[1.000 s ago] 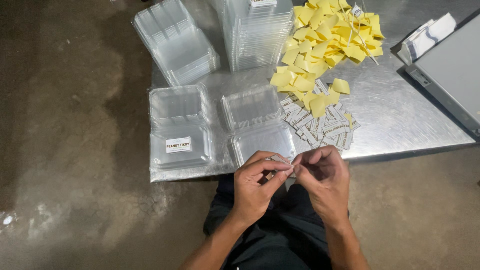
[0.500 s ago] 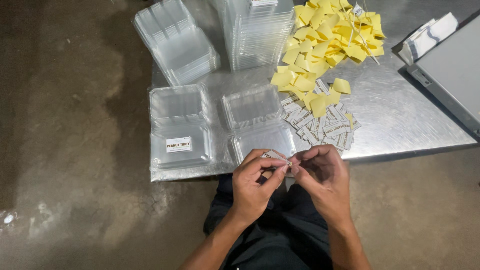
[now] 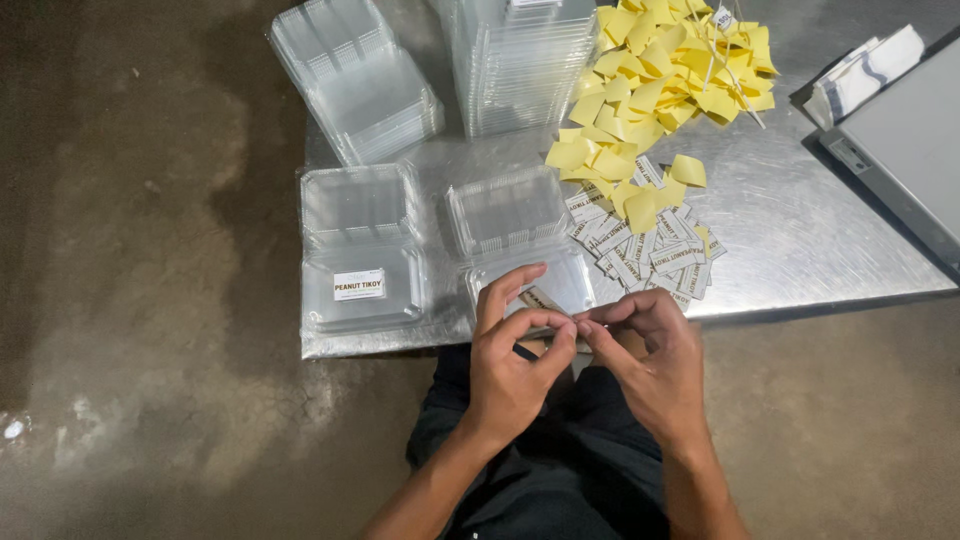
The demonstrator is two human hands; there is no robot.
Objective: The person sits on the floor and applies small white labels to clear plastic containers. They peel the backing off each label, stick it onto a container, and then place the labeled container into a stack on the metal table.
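A small label sticker [image 3: 541,300] is being pinched between the fingertips of the left hand [image 3: 513,365] and the right hand [image 3: 650,358], just near the worktop [image 3: 800,240] edge. Peeling seems underway; next comes pressing it onto the open clear container [image 3: 515,245].

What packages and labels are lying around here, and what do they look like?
Labelled clamshell box: front left, clear plastic, white rectangular sticker.
Open clamshell box: beside it, clear, unlabelled.
Box stacks: at the back, clear.
Loose labels: middle, small white rectangles.
Yellow backing slips: heaped behind.
Small label: between both hands.
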